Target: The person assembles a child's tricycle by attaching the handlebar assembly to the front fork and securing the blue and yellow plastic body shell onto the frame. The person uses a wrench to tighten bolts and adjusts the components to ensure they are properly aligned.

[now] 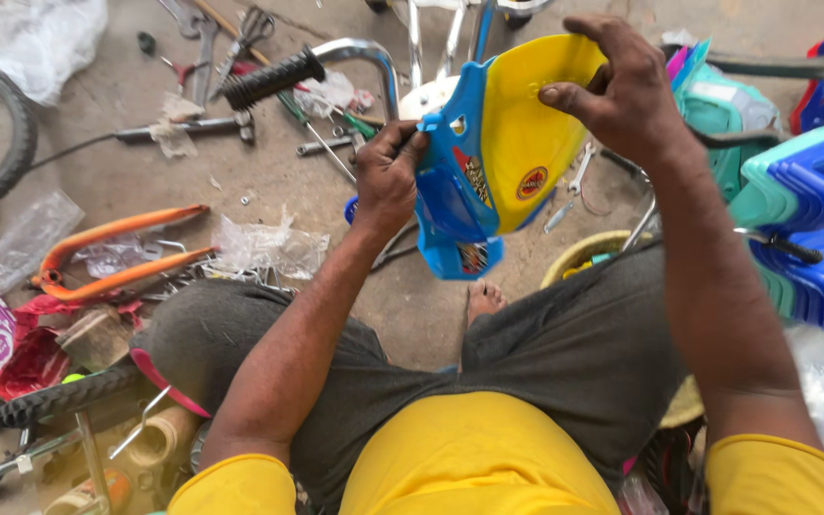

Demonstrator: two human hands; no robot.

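Left hand: your left hand [388, 181] is raised in front of you, forearm running up from your lap, fingers curled around the blue edge of the plastic panel [498, 157].
Right hand: your right hand [622, 86] reaches in from above, wrist bent, fingers spread and hooked over the yellow top rim, thumb pressing its face.
Panel: blue and yellow, held upright between both hands, above the concrete floor [126, 181] and your bare foot [482, 300].
Behind it: a chrome handlebar [355, 52] with a black grip [271, 78].
Left of you: an orange fork [112, 253], scattered tools [226, 43].
Right of you: stacked blue plastic seats [813, 219].
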